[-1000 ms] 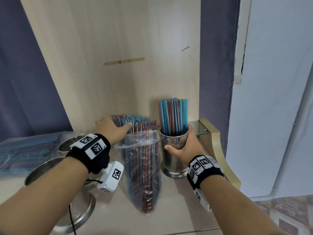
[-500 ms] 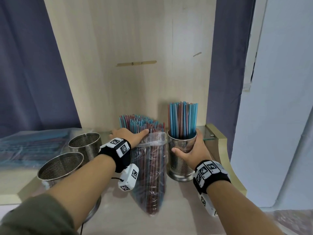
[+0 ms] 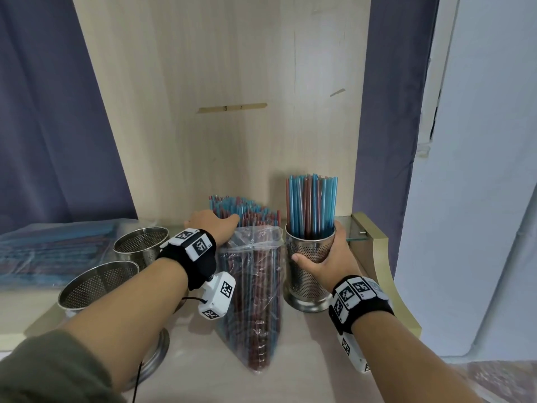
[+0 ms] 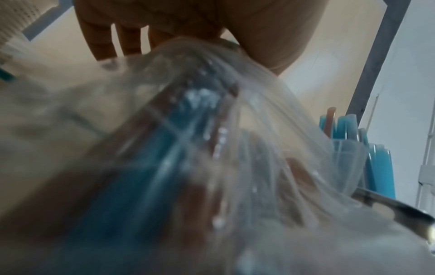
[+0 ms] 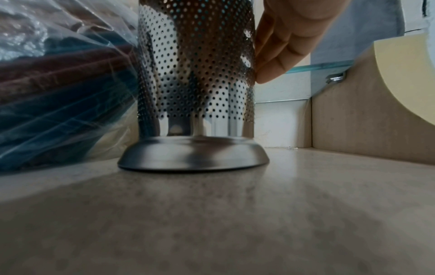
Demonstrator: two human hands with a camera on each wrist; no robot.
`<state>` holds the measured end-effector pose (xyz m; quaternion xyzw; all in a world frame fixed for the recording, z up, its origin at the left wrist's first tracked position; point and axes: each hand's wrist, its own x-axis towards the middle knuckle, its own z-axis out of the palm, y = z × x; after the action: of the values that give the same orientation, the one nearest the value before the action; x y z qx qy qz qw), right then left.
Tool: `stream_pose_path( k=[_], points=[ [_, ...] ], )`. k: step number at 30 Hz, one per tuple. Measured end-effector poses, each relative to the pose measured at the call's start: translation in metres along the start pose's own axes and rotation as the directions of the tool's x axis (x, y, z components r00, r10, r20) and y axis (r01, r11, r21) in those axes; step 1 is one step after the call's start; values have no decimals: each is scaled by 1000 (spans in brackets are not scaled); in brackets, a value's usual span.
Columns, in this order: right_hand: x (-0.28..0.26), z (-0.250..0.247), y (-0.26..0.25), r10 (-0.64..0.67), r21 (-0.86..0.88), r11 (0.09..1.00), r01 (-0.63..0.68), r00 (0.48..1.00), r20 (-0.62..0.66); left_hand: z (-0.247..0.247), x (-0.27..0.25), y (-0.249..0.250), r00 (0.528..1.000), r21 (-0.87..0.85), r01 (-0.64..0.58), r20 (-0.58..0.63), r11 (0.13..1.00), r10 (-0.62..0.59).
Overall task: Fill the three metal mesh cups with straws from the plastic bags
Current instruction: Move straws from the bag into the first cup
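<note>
A clear plastic bag [image 3: 252, 286] of blue and red straws leans against the wooden back panel, its open top up. My left hand [image 3: 216, 225] lies over the straw ends that stick out; in the left wrist view the fingers [image 4: 103, 37] and thumb clasp the top of the bag [image 4: 188, 148]. To the right stands a metal mesh cup [image 3: 309, 257] holding upright straws [image 3: 312, 205]. My right hand [image 3: 328, 257] grips its wall, and the fingers [image 5: 273, 55] wrap round the far side of the cup [image 5: 195, 74]. Two empty mesh cups [image 3: 141, 242] [image 3: 98, 283] stand at the left.
Another bag of straws [image 3: 52, 251] lies flat at the far left. A glass shelf edge [image 3: 353, 237] and a curved raised side wall [image 3: 380, 257] stand right of the filled cup. The beige counter [image 3: 305, 359] stretches in front.
Both hands keep the same holds on the bag and the cup. Only the head view has shifted, so everything sits a little differently in the picture.
</note>
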<state>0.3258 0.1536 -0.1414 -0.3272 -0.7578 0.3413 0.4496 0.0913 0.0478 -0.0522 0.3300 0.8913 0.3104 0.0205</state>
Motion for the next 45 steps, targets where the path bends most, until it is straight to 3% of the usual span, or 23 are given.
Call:
stream_pose_path(
  k=[7, 14, 19, 26, 37, 45],
  points=[
    [1, 2, 3, -13, -13, 1000, 13, 1000, -10, -9, -1, 10, 999, -150, 2, -52, 989, -10],
    [2, 2, 4, -16, -6, 1000, 16, 1000, -1, -24, 10, 17, 991, -230, -79, -127, 970, 50],
    [2, 2, 4, -15, -3, 1000, 15, 1000, -5, -27, 5, 25, 984, -451, -138, -163, 882, 70],
    [2, 2, 4, 3, 1, 1000, -3, 1000, 11, -41, 13, 35, 965, -550, -201, -253, 811, 68],
    [2, 1, 5, 28, -2, 1000, -28, 999, 21, -104, 28, 66, 877, -576, -433, -449, 693, 174],
    [1, 1, 4, 34, -6, 999, -34, 999, 23, -129, 29, 72, 830, -591, -492, -540, 639, 139]
  ],
)
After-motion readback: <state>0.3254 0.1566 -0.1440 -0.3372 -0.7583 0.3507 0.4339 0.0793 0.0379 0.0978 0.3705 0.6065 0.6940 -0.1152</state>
